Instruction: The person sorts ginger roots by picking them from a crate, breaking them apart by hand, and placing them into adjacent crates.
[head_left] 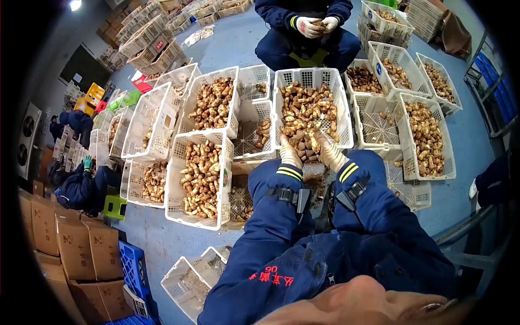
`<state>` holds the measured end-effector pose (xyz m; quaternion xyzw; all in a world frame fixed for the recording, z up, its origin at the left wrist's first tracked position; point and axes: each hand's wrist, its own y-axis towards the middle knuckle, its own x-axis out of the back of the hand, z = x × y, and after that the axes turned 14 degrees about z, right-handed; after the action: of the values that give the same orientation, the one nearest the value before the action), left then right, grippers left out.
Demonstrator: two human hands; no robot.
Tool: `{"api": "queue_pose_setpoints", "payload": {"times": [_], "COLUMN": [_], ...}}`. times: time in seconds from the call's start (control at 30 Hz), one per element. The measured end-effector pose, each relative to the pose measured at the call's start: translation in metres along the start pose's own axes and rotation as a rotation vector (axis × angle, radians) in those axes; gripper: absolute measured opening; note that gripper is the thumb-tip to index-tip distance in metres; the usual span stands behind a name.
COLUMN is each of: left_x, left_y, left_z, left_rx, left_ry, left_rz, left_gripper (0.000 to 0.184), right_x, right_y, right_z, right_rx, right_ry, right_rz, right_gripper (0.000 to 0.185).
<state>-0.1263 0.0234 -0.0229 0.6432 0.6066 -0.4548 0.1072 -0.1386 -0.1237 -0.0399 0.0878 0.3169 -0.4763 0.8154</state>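
A white plastic basket (346, 127) of brown, knobbly mushrooms (309, 105) stands in front of me. At its near edge, my left hand (291, 153), in a pale glove, is curled against one side of a bunch of darker, round-capped mushrooms (305, 145). From the other side my right hand (331, 154), gloved too, closes in on the same bunch. The fingertips of both hands are partly hidden among the mushrooms. Dark straps with buckles sit around both my sleeves.
Full mushroom baskets (201, 216) stand close on the left, and another (424, 176) on the right. Partly filled baskets (375, 145) lie between. Opposite sits a person (309, 27) with gloved hands on a mushroom. Cartons (86, 238) and a blue crate (132, 265) are at lower left.
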Motion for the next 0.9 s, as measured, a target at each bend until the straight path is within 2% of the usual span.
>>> {"api": "queue_pose_setpoints", "payload": {"times": [0.1, 0.2, 0.23, 0.33, 0.57, 0.7, 0.8, 0.9], "left_x": [0.001, -0.005, -0.008, -0.005, -0.007, -0.010, -0.025, -0.010], "left_y": [-0.002, -0.004, -0.005, -0.004, -0.008, -0.009, -0.021, -0.010], "left_z": [-0.001, 0.000, -0.001, 0.000, -0.001, -0.001, -0.007, 0.000], "left_rx": [0.020, -0.005, -0.026, -0.064, -0.077, -0.061, -0.013, -0.022], "left_ry": [0.008, -0.002, 0.004, 0.040, 0.080, 0.042, 0.032, 0.056], "left_rz": [0.046, -0.025, -0.027, -0.039, -0.070, -0.081, -0.111, -0.018], "left_gripper": [0.077, 0.076, 0.076, 0.076, 0.075, 0.073, 0.071, 0.070], "right_x": [0.003, 0.011, 0.014, 0.005, 0.011, 0.006, 0.008, 0.009], "right_y": [0.001, 0.002, 0.006, 0.002, 0.005, 0.001, 0.002, 0.001], "right_z": [0.002, -0.009, -0.011, -0.004, -0.010, -0.007, -0.006, -0.006], "right_rx": [-0.034, 0.043, 0.032, -0.006, -0.009, -0.012, -0.014, -0.015], "right_ry": [-0.005, -0.057, -0.061, -0.164, -0.154, -0.179, -0.186, -0.269], "right_rz": [0.114, 0.109, 0.154, 0.117, 0.122, 0.072, 0.118, 0.016], "right_gripper": [0.066, 0.070, 0.076, 0.076, 0.092, 0.093, 0.093, 0.092]}}
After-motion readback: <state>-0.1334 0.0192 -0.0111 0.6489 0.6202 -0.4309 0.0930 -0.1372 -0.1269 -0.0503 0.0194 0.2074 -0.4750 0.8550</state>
